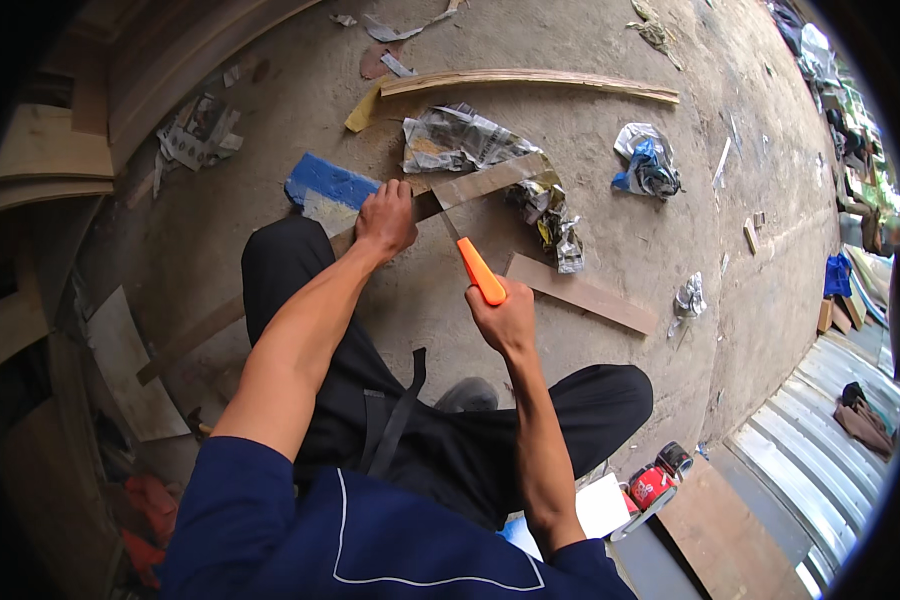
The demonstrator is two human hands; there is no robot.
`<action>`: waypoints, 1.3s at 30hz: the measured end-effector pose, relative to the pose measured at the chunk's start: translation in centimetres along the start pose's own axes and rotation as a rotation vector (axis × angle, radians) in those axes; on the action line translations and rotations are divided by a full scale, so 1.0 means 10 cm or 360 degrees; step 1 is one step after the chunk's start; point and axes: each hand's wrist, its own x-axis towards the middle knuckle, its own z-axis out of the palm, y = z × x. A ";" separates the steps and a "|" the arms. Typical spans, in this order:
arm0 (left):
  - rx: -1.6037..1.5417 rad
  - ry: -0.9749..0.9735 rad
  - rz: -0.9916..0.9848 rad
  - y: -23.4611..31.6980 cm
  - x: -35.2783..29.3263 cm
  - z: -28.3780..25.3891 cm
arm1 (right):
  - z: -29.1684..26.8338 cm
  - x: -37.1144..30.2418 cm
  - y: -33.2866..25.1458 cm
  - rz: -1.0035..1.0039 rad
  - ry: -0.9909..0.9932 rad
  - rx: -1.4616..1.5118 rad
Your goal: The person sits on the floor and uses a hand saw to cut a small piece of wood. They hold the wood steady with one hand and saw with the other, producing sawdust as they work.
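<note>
A long, thin wooden strip (pixel 495 180) slants across the floor in front of me. It passes under my left hand and behind my left knee. My left hand (pixel 387 218) is closed over the strip, pressing it down beside a worn blue block (pixel 332 182). In my right hand (pixel 505 315) is the orange handle of a handsaw (pixel 480 270). Its narrow blade meets the strip's near edge, just right of my left hand. The blade's teeth are too small to make out.
Crumpled newspaper (pixel 460 137) lies beyond the strip. A short board (pixel 580 293) rests right of my right hand, and a long split piece of wood (pixel 530 80) lies farther off. Cans (pixel 650 487) stand near my right knee. Wooden panels (pixel 50 145) line the left side.
</note>
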 end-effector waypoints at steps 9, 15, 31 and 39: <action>-0.0003 -0.0006 0.0081 0.06 -0.10 -0.06 | -0.05 -0.51 0.05 0.0015 0.0006 0.0053; 0.0000 -0.0055 0.0109 0.06 -0.14 -0.07 | 0.07 -0.18 0.00 0.0037 -0.0014 0.0084; 0.0019 -0.0167 0.0234 0.14 -0.27 -0.16 | 0.05 -1.02 -0.25 0.0279 0.0142 0.0256; -0.0040 -0.0146 0.0086 0.17 -0.11 -0.20 | 0.23 -0.45 -0.05 0.0083 0.0175 0.0080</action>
